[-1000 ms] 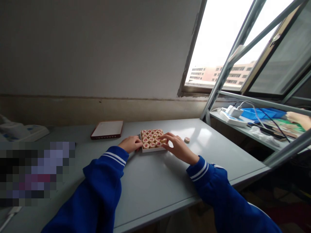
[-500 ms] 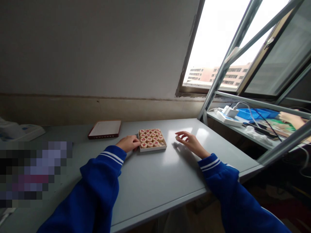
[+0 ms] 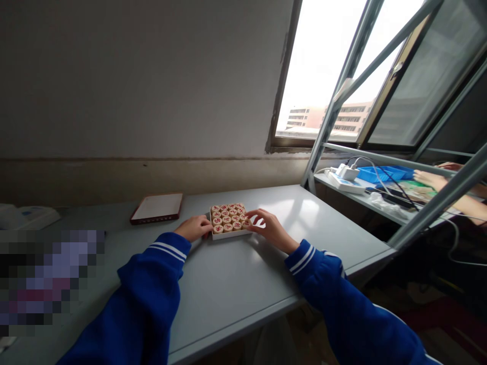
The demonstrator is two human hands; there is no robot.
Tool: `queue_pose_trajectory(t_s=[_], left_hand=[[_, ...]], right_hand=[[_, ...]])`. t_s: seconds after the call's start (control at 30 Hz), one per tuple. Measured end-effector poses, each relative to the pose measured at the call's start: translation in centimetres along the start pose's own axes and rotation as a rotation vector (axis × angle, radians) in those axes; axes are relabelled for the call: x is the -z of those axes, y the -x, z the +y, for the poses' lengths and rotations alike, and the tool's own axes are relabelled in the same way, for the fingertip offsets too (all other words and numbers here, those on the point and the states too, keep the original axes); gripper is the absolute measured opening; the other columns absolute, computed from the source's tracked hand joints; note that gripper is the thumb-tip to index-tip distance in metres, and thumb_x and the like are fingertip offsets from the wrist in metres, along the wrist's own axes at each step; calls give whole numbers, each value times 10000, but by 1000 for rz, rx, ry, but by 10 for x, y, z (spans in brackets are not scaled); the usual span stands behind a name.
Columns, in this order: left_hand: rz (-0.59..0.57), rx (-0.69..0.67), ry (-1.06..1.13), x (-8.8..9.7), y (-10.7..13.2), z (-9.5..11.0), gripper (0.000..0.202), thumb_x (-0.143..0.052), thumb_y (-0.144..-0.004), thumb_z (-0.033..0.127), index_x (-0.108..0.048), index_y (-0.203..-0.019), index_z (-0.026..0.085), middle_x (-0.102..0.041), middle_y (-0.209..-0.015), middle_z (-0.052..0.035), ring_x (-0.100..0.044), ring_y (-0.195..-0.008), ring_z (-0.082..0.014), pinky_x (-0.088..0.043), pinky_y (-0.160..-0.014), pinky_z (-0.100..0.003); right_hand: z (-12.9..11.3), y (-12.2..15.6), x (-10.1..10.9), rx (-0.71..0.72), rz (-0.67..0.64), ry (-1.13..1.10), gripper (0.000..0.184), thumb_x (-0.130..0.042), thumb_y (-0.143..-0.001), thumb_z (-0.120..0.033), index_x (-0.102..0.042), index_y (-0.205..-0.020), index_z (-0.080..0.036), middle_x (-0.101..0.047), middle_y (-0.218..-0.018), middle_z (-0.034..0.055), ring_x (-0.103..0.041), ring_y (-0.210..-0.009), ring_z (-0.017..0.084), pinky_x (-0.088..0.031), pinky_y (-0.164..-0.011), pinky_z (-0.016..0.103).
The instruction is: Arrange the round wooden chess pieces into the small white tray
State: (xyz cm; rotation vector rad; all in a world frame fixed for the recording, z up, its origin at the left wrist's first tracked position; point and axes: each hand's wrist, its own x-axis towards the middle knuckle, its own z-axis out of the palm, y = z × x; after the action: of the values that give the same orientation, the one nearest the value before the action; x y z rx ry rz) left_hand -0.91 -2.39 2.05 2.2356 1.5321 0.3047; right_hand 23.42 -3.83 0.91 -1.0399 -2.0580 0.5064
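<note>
- Two hands on the tray: your left hand (image 3: 194, 228) is curled against the left edge of the tray (image 3: 230, 236), though whether it's gripping is hard to judge from here.
- Your right hand (image 3: 271, 230) comes in from the right, fingers spread, tips on the end pieces.
- Those xiangqi pieces (image 3: 227, 219) sit packed in the tray, mid-table (image 3: 243, 284): light, stiff discs, probably slippery, so take the tray by its rim.

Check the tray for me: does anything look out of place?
Nothing stands out: the round Chinese chess pieces sit in even rows in the white tray, with the left hand at its left side and the right hand at its right.
</note>
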Motion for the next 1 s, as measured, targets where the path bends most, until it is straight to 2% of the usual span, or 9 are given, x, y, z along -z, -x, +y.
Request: queue_pose_trajectory(t_s=[0.23,0.33,0.4,0.47,0.6,0.73,0.87,0.93,1.0], left_hand=[[24,-25,38,9,1,-4,322,-370,-730,359,-580,-586,163,-593,-713,-40,-534,-747,-183,-373,-751,-270],[377,81,-96,18,7,-17,308,-402,-761,336,-578,-923,142,-606,-952,-87,-528,-913,-220,-376,-805,-300],[588,184,-252,22,13,-33,432,-476,-744,352,-481,-1121,140,-521,-1158,-130,-451,-1078,-270,-343,-880,-358],[559,259,-351,24,19,-49,470,-537,-718,364,-486,-1135,155,-499,-1206,-137,-430,-1118,-293,-322,-913,-384],[413,318,-347,26,26,-60,257,-468,-773,330,-629,-927,202,-633,-1011,-97,-560,-948,-278,-405,-785,-338],[647,212,-149,36,29,-23,257,-457,-765,384,-644,-818,216,-667,-805,-78,-594,-789,-258,-411,-662,-302],[932,-44,511,43,35,38,396,-409,-751,527,-589,-771,174,-624,-686,-35,-559,-664,-175,-408,-592,-242],[899,-92,841,40,35,63,445,-458,-694,588,-569,-756,162,-608,-681,-19,-542,-633,-149,-411,-564,-225],[774,-96,1052,31,29,79,480,-529,-619,612,-562,-748,151,-604,-682,-17,-540,-614,-140,-422,-556,-228]], right_hand=[[-2,1,4,-10,29,31,245,-561,-761,-317,-562,-970,-190,-560,-895,32,-531,-680,102,-460,-658,267],[-4,3,6,-22,32,70,196,-499,-803,-287,-564,-962,-193,-557,-869,27,-528,-692,105,-449,-658,263],[-3,4,5,-16,22,95,175,-488,-808,-261,-567,-950,-198,-560,-874,24,-526,-700,106,-443,-656,259],[-1,5,4,-7,12,126,150,-491,-804,-243,-576,-922,-205,-566,-881,20,-527,-702,108,-438,-653,258],[1,5,4,29,46,209,123,-486,-803,-212,-590,-868,-215,-576,-870,15,-528,-692,118,-434,-674,281],[-2,4,10,93,190,251,163,-462,-816,-234,-586,-922,-231,-566,-916,37,-524,-827,168,-414,-782,351],[-11,2,13,65,299,-19,313,-459,-816,-360,-486,-1108,-251,-493,-1126,67,-455,-1036,204,-410,-841,382],[-19,1,10,53,277,-246,425,-429,-825,-407,-368,-1223,-271,-411,-1254,54,-396,-1134,193,-386,-902,389],[-26,0,5,43,211,-471,504,-399,-835,-426,-251,-1296,-286,-340,-1328,33,-343,-1196,175,-344,-962,387]])
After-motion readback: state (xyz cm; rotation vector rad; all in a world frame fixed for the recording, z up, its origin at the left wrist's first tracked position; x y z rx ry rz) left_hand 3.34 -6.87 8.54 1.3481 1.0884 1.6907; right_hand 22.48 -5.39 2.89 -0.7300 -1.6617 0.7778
